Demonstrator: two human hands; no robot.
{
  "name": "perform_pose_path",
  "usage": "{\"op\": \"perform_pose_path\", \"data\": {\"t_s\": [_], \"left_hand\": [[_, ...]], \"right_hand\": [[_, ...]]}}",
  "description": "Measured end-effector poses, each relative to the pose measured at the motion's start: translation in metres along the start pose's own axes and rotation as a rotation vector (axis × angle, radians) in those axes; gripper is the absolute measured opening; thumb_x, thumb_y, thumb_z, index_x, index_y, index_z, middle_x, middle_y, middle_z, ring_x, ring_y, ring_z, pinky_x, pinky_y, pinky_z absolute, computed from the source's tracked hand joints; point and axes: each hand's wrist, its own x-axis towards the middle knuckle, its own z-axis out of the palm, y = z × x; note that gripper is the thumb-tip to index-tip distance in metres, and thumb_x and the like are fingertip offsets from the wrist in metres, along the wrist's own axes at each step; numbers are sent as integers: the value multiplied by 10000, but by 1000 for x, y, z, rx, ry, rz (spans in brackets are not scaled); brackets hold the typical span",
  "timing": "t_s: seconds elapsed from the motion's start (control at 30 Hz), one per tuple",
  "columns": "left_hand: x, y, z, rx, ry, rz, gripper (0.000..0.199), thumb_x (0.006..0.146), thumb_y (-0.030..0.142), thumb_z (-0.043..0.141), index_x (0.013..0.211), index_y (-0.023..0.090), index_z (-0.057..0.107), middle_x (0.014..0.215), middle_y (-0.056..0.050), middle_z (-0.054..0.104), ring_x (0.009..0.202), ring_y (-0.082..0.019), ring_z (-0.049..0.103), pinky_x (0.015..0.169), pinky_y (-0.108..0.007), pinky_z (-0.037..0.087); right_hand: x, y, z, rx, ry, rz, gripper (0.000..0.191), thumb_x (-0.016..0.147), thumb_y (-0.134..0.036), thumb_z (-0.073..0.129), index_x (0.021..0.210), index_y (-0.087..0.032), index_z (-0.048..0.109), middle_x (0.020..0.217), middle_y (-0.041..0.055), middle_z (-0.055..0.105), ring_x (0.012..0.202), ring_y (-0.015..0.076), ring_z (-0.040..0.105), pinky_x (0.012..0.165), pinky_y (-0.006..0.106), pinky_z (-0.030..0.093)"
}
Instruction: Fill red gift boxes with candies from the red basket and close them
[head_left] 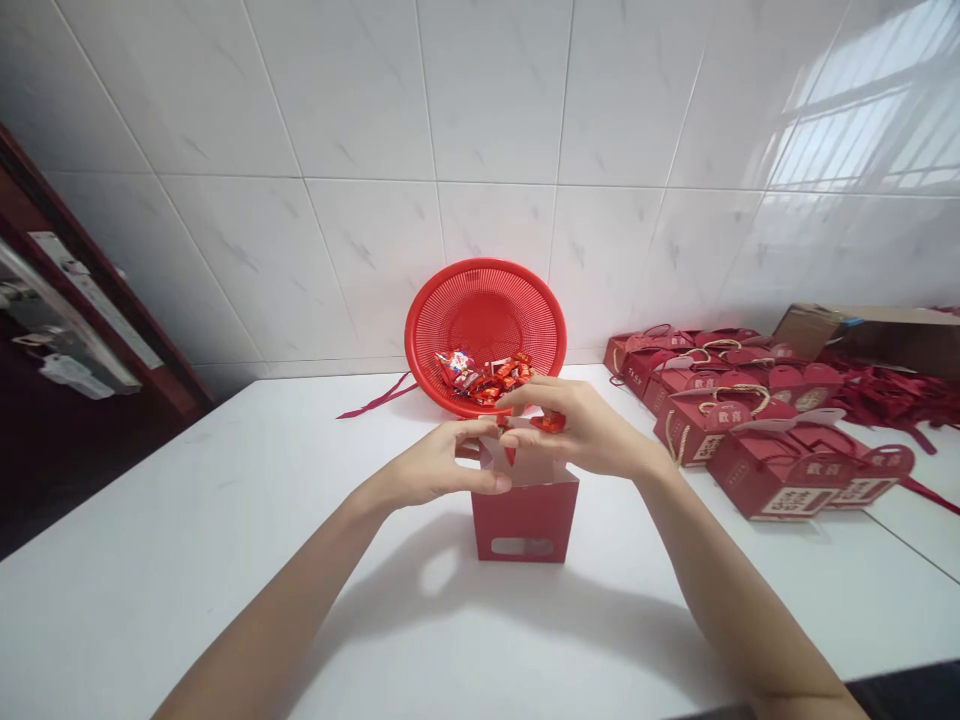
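A red gift box [523,515] stands upright on the white table, its top open and a small clear window low on its front. My left hand [442,462] grips the box's upper left edge, thumb outside and fingers behind the rim. Over the opening, my right hand [581,425] is closed on red-wrapped candy [549,422]; one red piece shows just below its fingertips. Behind the box, a red plastic basket [486,285] leans tilted against the wall. Wrapped candies [480,378] lie in its lower part.
Several closed red gift boxes [772,470] with rope handles stand in rows on the right. Beyond them is a cardboard box [862,330] beside a heap of red ribbons [877,390]. A red ribbon [379,402] lies left of the basket. A tiled wall [360,260] borders the table [187,540].
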Motion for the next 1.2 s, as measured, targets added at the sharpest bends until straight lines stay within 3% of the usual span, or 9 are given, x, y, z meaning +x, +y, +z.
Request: {"op": "perform_pose_path", "data": {"t_s": [0.17,0.27,0.4,0.57,0.8,0.9,1.03,1.13,1.2], "left_hand": [[0,0,0,2,63,-47,372,713,235,802,1082,274,772,1250,-51,709,994,-247,692,861,-350,580],[1,-1,0,-22,55,-46,340,710,260,806,1049,260,782,1188,-58,731,935,-242,704,829,-357,593],[0,1,0,-70,-5,-33,291,759,268,763,1049,244,779,1017,-57,762,948,-256,699,846,-378,587],[1,-3,0,-20,40,-79,316,761,309,768,1073,258,774,1157,-62,733,936,-247,695,837,-363,578],[8,-22,9,111,334,97,301,900,462,614,953,223,789,1036,-52,782,998,-267,696,882,-354,551],[9,-30,14,174,404,215,294,912,432,607,1022,217,773,1037,-48,787,947,-248,715,829,-317,562],[9,-35,29,181,492,275,404,900,416,635,1261,242,675,1179,-59,750,869,-220,724,724,-282,570],[9,-41,47,93,510,241,480,892,453,641,1322,240,626,1225,-81,726,934,-235,721,775,-302,577],[10,-47,59,-6,501,200,512,893,475,634,1339,226,603,1186,-92,735,972,-243,715,826,-328,578]], "right_hand": [[-2,-4,-1,51,100,14,188,921,-374,648,932,-190,688,846,23,673,735,139,583,627,242,413],[-2,-9,3,108,94,53,191,932,-380,636,924,-193,673,866,18,673,751,140,597,645,247,435],[0,-13,11,171,57,-23,232,928,-377,651,1095,-215,662,1098,58,689,979,202,647,809,308,508],[-3,-17,5,192,224,-53,257,963,-381,598,1160,-229,661,1182,76,687,1114,232,645,969,380,516],[-11,-2,-22,242,392,11,272,940,-412,633,1136,-226,658,1148,65,689,1072,209,673,967,372,537],[-24,18,-18,275,358,123,362,900,-401,681,1215,-235,616,1187,88,675,1118,232,653,963,405,532],[-57,38,6,446,160,246,631,801,-355,789,1365,-269,520,1312,107,629,1185,260,616,991,448,514],[-83,41,26,713,61,316,484,874,-416,704,1296,-227,560,1193,93,680,1056,233,671,890,392,559],[-96,39,37,820,107,357,424,894,-460,671,1226,-207,598,1078,72,708,966,219,690,812,344,566]]}}
